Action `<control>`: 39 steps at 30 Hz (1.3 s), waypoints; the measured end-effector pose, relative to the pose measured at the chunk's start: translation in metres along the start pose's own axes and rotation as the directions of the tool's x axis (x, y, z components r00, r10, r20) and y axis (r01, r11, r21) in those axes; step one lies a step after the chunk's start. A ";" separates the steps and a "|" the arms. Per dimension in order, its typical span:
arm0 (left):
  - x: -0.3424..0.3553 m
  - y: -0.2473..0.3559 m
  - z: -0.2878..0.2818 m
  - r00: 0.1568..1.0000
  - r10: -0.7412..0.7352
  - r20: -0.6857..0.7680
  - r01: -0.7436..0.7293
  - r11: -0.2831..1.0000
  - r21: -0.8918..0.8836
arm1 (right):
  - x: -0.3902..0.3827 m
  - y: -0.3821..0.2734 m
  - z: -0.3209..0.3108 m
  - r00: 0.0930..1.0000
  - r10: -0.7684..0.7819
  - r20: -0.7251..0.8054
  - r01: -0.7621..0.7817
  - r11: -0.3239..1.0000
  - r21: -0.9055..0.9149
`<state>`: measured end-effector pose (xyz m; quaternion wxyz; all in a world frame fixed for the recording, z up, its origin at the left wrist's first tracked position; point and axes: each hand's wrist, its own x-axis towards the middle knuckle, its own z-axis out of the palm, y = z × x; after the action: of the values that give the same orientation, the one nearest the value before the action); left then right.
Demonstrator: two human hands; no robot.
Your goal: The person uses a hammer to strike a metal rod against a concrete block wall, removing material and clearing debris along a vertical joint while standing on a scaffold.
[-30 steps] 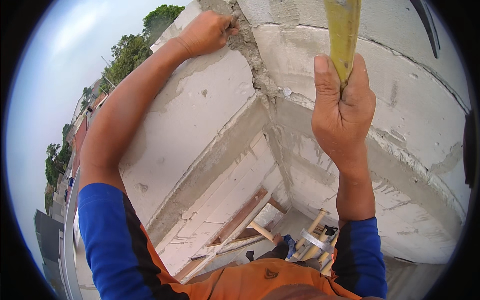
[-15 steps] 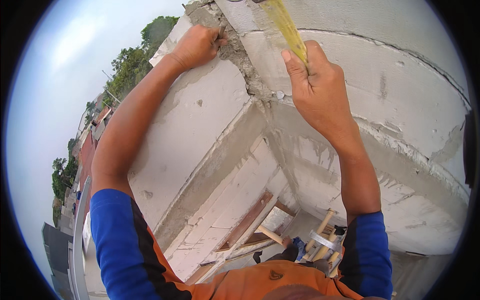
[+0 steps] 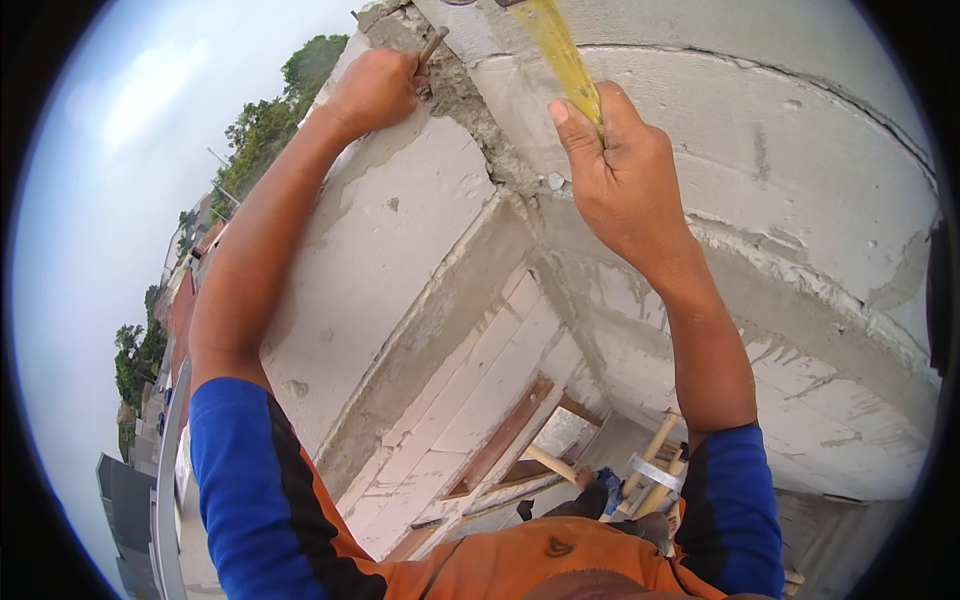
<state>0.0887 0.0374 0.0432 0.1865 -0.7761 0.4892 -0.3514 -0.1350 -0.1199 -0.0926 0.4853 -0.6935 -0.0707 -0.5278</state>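
Note:
My left hand [image 3: 376, 92] is closed round a short metal chisel [image 3: 432, 46], whose top end sticks out above my fingers. It rests against the strip of rough grey mortar [image 3: 476, 118] where two pale block walls meet at a corner. The chisel's lower end is hidden by my fingers. On the right, my right hand [image 3: 628, 180] grips a hammer by its worn yellow handle [image 3: 560, 55], thumb laid along it. Only a sliver of the dark hammer head shows at the top edge; the rest is out of the picture.
Beneath me, a ledge of the left block wall [image 3: 385, 215] drops to a lower level with a brown wooden frame [image 3: 505, 440]. Wooden poles [image 3: 655, 485] and part of a person's legs show below. Roofs and trees [image 3: 262, 130] lie beyond the wall on the left.
Both hands have shifted slightly left in the picture, along with the walls. More of the chisel's top now shows above my left fist. Each hand keeps its grip.

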 end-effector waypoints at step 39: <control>-0.009 -0.044 0.016 0.979 -0.188 -0.076 0.139 0.894 -0.427 | -0.036 0.025 -0.069 0.958 0.280 0.059 -0.285 0.949 0.132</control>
<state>0.1259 0.0642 0.0569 -0.0433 -0.8148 0.4961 -0.2969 -0.1815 -0.1696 -0.1385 0.6014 -0.6712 -0.0169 -0.4330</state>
